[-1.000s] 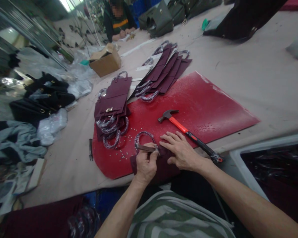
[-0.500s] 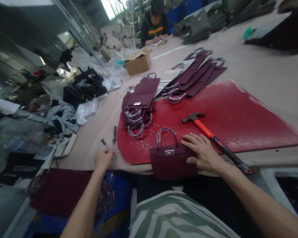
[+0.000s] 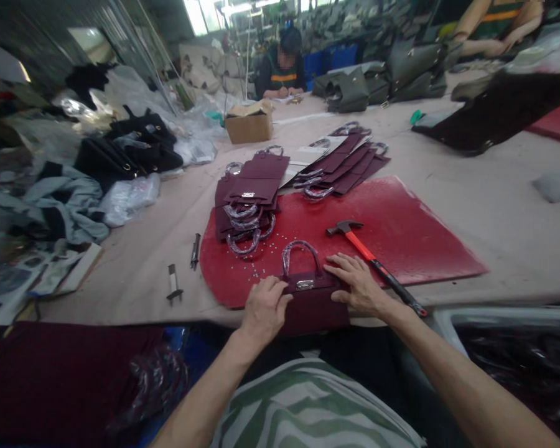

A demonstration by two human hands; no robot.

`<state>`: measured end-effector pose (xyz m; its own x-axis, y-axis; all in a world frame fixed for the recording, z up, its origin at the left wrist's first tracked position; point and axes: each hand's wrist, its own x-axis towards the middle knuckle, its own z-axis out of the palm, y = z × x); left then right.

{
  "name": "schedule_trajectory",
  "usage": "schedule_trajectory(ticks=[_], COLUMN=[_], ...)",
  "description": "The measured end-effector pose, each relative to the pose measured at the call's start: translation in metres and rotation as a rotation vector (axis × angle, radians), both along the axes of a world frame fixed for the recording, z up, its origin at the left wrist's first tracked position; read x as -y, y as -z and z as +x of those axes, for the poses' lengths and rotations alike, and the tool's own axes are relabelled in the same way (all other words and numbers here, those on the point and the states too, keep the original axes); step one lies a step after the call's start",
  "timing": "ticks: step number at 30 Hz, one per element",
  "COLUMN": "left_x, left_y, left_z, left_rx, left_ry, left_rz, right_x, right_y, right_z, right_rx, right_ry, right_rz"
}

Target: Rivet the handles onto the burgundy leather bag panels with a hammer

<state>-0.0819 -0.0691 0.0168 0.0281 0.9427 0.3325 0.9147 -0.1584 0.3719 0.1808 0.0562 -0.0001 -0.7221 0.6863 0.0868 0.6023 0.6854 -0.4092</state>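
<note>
A burgundy handbag panel (image 3: pixel 313 308), with a plastic-wrapped handle and a silver clasp, lies at the red board's front edge and hangs a little over it. My left hand (image 3: pixel 264 308) has its fingers curled and thumb closed at the panel's left upper edge. On the panel's right side rests my right hand (image 3: pixel 357 283), fingers stretched out and thumb apart. Just right of that hand lies a claw hammer (image 3: pixel 359 242) with an orange and black handle. Left of the board are a small metal tool with a crossbar (image 3: pixel 173 283) and a dark slim tool (image 3: pixel 195 251).
Tiny metal bits (image 3: pixel 256 264) are scattered over the red board (image 3: pixel 401 230). Beyond lie stacked burgundy panels (image 3: pixel 261 174), further panels (image 3: pixel 350 162) and a cardboard box (image 3: pixel 249 124). A crate (image 3: pixel 448 326) stands front right. Two co-workers sit across the table.
My left hand has left the small crossbar tool on the table and moved right onto the handbag panel. My right hand stays on the panel. The camera view has shifted.
</note>
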Motion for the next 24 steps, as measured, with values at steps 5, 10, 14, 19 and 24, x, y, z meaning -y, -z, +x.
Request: schedule_trajectory(ticks=[5,10,14,19,24], left_x=[-0.018,-0.021,-0.02,-0.021,-0.03], left_y=[0.005,0.006,0.014,0.027,0.027], left_z=[0.019,0.01,0.009,0.017,0.024], left_rx=[-0.042,0.007,0.098,0.152,0.068], left_ry=[-0.104,-0.111,-0.144,-0.345,-0.433], left_rz=[-0.118,-0.158,-0.045,0.099,0.049], right_x=[0.009,0.019,0.023,0.024,0.027], right_y=[0.004,0.011,0.012,0.017,0.027], right_z=[-0.006,-0.021,-0.032,-0.045,-0.056], right_rx=[-0.089,-0.3,-0.366,-0.449,-0.474], right_ry=[0.065,0.195,0.221,0.358,0.542], right_rz=[-0.07,-0.016,0.03,0.147,0.259])
